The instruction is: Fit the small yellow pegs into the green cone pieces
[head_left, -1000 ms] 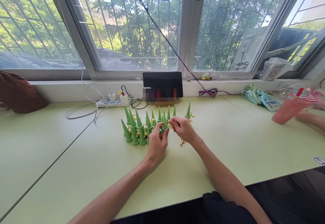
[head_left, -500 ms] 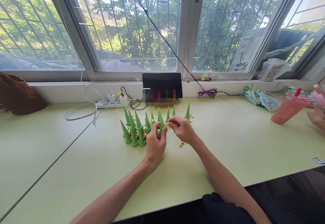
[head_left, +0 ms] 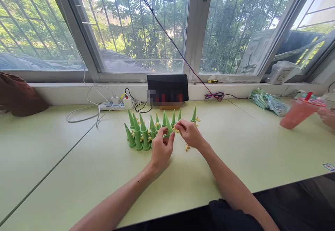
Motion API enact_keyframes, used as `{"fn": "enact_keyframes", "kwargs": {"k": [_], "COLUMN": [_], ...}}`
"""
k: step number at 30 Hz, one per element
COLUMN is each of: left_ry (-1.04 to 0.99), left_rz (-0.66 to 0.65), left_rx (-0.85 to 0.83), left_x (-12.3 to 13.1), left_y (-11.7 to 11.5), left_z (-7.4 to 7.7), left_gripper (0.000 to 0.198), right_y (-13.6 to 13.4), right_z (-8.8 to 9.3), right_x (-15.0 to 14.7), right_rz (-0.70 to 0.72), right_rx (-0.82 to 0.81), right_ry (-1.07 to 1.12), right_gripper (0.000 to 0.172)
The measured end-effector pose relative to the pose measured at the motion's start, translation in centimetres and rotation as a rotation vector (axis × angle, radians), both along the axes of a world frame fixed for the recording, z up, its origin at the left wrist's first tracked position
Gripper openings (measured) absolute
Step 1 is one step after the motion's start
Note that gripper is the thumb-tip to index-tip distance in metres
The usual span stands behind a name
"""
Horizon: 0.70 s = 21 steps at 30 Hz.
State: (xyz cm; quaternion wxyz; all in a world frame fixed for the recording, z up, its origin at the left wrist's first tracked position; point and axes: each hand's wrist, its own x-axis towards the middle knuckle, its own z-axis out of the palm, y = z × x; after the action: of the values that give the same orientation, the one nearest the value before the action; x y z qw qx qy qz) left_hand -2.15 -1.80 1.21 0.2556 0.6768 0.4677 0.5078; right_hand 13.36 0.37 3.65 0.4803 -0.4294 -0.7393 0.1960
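Around the base of a green watering spike [head_left: 168, 123], my left hand [head_left: 161, 149] is closed with thumb and fingers, its point upward. My right hand [head_left: 190, 132] pinches a small yellow valve piece [head_left: 176, 129] at the right side of that spike; whether it is fixed in the spike I cannot tell. Several more green spikes [head_left: 138, 138] stand upright in a cluster to the left of and behind my left hand, yellow pieces on their sides. One spike [head_left: 194, 115] stands apart beyond my right hand. A loose yellow piece [head_left: 187, 147] lies below my right wrist.
Behind the spikes a dark tablet [head_left: 167, 87] leans near the window wall. A power strip with cables [head_left: 116, 104] lies to its left. On the right are a red cup with a straw [head_left: 300, 112], plastic bags [head_left: 268, 102] and another person's hand [head_left: 327, 116].
The spike in my left hand has shifted slightly to the right and tilts a little more. The other person's hand at the right has moved to the cup.
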Motion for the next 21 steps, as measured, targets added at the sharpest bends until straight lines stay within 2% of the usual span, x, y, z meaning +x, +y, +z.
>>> {"fn": "enact_keyframes", "kwargs": {"k": [12,21], "left_ry": [0.033,0.048], "left_rz": [-0.022,-0.017], "left_rx": [0.034,0.029], "left_x": [-0.02,-0.02], "left_y": [-0.09,-0.16], "left_z": [-0.13,-0.06], "left_gripper": [0.027,0.027], "right_y": [0.05,0.13], "right_z": [0.02,-0.16], "right_x": [0.23,0.01], "right_rz": [-0.046,-0.038], "right_rx": [0.006,-0.016], "right_ry": [-0.058,-0.061], "right_gripper": [0.038,0.040]}}
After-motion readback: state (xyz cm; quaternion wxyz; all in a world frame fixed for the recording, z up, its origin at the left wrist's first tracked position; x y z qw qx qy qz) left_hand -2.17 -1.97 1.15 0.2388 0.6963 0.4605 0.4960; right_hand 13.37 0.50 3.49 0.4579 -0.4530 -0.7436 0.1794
